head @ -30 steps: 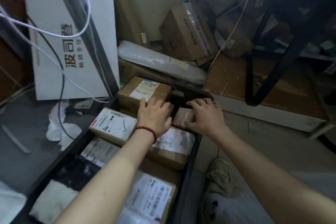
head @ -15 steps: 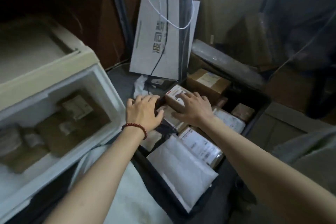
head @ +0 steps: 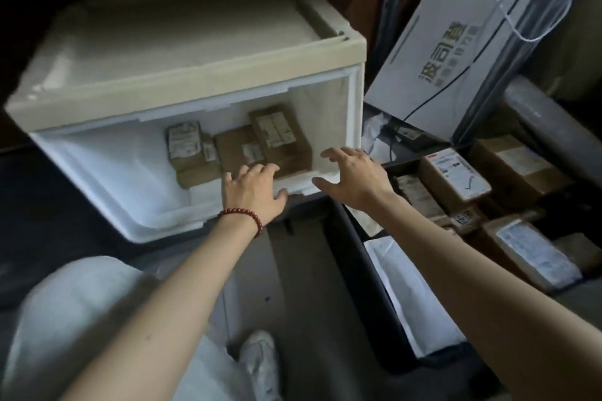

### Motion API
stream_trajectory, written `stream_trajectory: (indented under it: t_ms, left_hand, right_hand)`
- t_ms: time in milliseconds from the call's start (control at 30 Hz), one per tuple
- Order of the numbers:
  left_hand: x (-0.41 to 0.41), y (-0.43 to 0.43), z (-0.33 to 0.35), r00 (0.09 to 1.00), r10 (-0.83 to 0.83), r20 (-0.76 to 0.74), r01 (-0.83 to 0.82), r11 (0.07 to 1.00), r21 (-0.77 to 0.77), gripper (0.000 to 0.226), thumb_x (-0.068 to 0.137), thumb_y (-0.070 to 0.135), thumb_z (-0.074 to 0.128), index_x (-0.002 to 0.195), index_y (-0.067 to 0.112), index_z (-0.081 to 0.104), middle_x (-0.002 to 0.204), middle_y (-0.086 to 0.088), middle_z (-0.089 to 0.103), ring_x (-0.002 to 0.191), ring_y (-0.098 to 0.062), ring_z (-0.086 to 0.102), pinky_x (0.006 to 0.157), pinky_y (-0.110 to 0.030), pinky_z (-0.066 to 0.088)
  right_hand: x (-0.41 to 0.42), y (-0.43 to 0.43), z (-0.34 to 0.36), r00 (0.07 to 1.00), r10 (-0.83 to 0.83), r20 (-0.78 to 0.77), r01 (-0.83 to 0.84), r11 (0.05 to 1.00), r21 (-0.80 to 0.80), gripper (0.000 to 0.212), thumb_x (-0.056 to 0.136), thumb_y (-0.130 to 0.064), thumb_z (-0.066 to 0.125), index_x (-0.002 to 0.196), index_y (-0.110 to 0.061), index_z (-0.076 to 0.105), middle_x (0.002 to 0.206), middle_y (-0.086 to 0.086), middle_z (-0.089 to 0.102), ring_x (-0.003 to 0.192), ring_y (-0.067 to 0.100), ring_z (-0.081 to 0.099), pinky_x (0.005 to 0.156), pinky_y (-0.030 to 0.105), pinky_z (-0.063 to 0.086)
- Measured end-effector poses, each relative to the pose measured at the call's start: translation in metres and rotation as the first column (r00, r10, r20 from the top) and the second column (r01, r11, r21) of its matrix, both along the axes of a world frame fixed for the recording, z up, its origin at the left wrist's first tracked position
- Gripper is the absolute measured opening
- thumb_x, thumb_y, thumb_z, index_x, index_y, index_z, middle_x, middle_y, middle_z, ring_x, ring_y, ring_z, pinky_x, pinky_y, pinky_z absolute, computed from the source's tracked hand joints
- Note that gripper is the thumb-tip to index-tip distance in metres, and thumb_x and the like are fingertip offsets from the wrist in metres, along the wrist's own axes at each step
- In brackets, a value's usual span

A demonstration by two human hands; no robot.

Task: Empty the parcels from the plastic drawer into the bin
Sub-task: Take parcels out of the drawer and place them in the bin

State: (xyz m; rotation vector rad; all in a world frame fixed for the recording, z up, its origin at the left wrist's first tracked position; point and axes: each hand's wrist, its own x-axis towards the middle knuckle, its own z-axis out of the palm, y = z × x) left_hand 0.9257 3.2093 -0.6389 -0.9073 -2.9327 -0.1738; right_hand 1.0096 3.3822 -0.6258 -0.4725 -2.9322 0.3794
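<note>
View from above of a white plastic drawer [head: 107, 172] with a beige top, its open front turned toward a crouching person so the load inside can be got at. Deep in the drawer, against its right wall, sit brown cardboard parcels [head: 278, 137]. Three show printed labels and stand side by side, touching. A fourth may lie under the leftmost one, but blur makes that uncertain. The left hand [head: 252, 192], with a red bead bracelet [head: 242, 215] at the wrist, lies over the drawer's front lip, fingers extended into the opening just short of the nearest parcel. It holds nothing. The right hand [head: 353, 174] hovers at the drawer's front right corner, fingers spread wide and also empty. The two hands are set apart, probably ready to take a parcel from both sides or to tip the drawer. To the right of the drawer, close beside it, stands the black bin [head: 361, 270], placed within easy reach for transfers. It already holds about six items: five labelled cardboard boxes [head: 454, 172] and one white plastic mailer [head: 413, 286] lying nearest the viewer. Beyond the drawer's right side a single white paper carrier bag [head: 433, 52] with dark printed characters leans upright. Below the drawer, one white shoe [head: 260, 365] shows. The job looks partly done, as parcels remain in the drawer.
</note>
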Motion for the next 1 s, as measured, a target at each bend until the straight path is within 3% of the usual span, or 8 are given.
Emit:
stream_trajectory:
  t_ms: [133, 400, 567, 767, 900, 1000]
  left_hand:
    - [-0.024, -0.044, 0.008, 0.992, 0.123, 0.006, -0.122, 0.992, -0.034, 0.048, 0.090, 0.047, 0.050, 0.134, 0.029, 0.045, 0.130, -0.001, 0.056, 0.121, -0.025, 0.049, 0.098, -0.042, 0.035]
    - [-0.078, -0.056, 0.005, 0.962, 0.269, 0.040, -0.268, 0.963, -0.033, 0.045, 0.091, 0.042, 0.050, 0.133, 0.026, 0.047, 0.118, -0.007, 0.063, 0.109, -0.027, 0.058, 0.091, -0.038, 0.039]
    - [-0.096, -0.023, -0.022, 0.965, 0.210, 0.157, -0.214, 0.977, 0.006, 0.048, 0.091, 0.042, 0.052, 0.135, 0.025, 0.043, 0.117, -0.006, 0.062, 0.107, -0.029, 0.058, 0.082, -0.037, 0.042]
    - [-0.127, 0.012, -0.045, 0.983, 0.113, 0.145, -0.115, 0.993, 0.010, 0.055, 0.093, 0.038, 0.054, 0.143, 0.024, 0.035, 0.132, -0.006, 0.054, 0.117, -0.030, 0.054, 0.093, -0.045, 0.044]
    - [-0.151, 0.022, -0.053, 0.973, 0.120, 0.197, -0.123, 0.992, 0.000, 0.054, 0.094, 0.040, 0.050, 0.143, 0.023, 0.034, 0.133, -0.006, 0.054, 0.119, -0.030, 0.052, 0.099, -0.046, 0.040]
    - [-0.162, 0.030, -0.059, 0.957, 0.160, 0.242, -0.165, 0.986, -0.001, 0.053, 0.095, 0.043, 0.046, 0.141, 0.021, 0.037, 0.133, -0.007, 0.052, 0.122, -0.031, 0.049, 0.095, -0.045, 0.042]
  right_hand:
    - [-0.024, -0.022, -0.006, 0.999, 0.020, 0.038, -0.018, 0.999, -0.044, 0.060, 0.088, -0.058, 0.054, 0.137, -0.024, 0.046, 0.133, 0.003, 0.055, 0.124, 0.026, 0.048, 0.091, 0.037, 0.043]
    - [-0.079, -0.040, -0.016, 0.992, -0.082, 0.100, 0.084, 0.996, -0.019, 0.073, 0.084, -0.065, 0.053, 0.141, -0.022, 0.040, 0.138, 0.008, 0.046, 0.128, 0.029, 0.041, 0.101, 0.042, 0.036]
    - [-0.112, -0.033, -0.028, 0.969, -0.186, 0.163, 0.191, 0.981, -0.015, 0.086, 0.079, -0.071, 0.055, 0.139, -0.013, 0.036, 0.138, 0.011, 0.041, 0.127, 0.032, 0.038, 0.099, 0.043, 0.037]
    - [-0.153, -0.023, -0.050, 0.942, -0.218, 0.253, 0.217, 0.976, 0.033, 0.095, 0.076, -0.070, 0.060, 0.141, -0.008, 0.029, 0.134, 0.014, 0.040, 0.121, 0.032, 0.041, 0.095, 0.041, 0.039]
    - [-0.177, -0.021, -0.073, 0.933, -0.221, 0.284, 0.244, 0.969, -0.048, 0.099, 0.075, -0.066, 0.065, 0.144, -0.007, 0.025, 0.139, 0.014, 0.037, 0.127, 0.031, 0.037, 0.099, 0.041, 0.038]
    - [-0.189, -0.020, -0.085, 0.933, -0.232, 0.276, 0.267, 0.959, -0.097, 0.103, 0.073, -0.066, 0.067, 0.144, -0.004, 0.025, 0.140, 0.017, 0.036, 0.129, 0.033, 0.035, 0.101, 0.042, 0.038]
